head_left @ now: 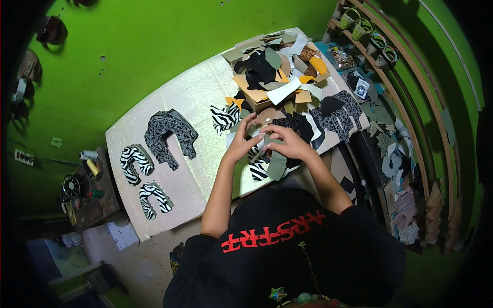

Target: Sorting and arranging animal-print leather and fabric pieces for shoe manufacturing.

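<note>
currently, the left hand (242, 143) and right hand (288, 145) are close together over the worktop (192, 102), fingers curled and partly spread; whether either grips anything i cannot tell. a gray-green piece (277, 166) lies just below the right hand, beside a zebra-print piece (257, 172). beyond them, a cardboard box (255, 96) brims with offcuts (259, 69).

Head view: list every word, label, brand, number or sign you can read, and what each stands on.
Black shirt: bold red lettering across it; wording left out here.
Small white rectangular thing at right: any print is too small to read.
I make out no other text.
</note>
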Demonstrator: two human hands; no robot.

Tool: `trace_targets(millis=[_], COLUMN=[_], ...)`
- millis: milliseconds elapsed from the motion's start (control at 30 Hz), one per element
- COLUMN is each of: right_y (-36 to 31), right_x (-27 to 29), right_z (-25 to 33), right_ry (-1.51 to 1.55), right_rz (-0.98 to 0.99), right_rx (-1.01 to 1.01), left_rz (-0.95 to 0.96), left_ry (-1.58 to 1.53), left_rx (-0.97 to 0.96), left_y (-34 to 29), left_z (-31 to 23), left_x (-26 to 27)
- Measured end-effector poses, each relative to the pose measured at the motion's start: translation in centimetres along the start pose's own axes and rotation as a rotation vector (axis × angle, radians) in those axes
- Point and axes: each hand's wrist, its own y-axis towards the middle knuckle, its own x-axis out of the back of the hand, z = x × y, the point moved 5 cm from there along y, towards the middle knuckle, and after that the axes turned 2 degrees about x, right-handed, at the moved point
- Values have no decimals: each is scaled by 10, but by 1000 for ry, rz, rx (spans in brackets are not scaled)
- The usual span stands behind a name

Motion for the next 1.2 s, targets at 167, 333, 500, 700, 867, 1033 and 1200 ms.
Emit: trace_targets(millis=[167,333,500,700,867,1033,1200], right_y=[12,10,11,24,22,28,40], right_x=[-20,-31,-62,-102,-148,-184,-248], right_z=[11,-18,-35,-17,-3,0,33], right_ry=[262,208,5,-7,93,132,143], right_rz=[196,321,483,444,459,470,561], right_rx=[47,-160,-141,-70,-3,-39,-6], left_rz=[151,-108,-438,-595,-604,-612,-695], left_ry=[-274,-148,-62,-251,-244,-215,-444], left_rx=[300,196,127,145,262,237,117], left_y=[-23,-64,-117,-186,-232,-253,-279], left_z=[11,15,17,25,63,55,42], left_x=[6,32,53,46,51,73,120])
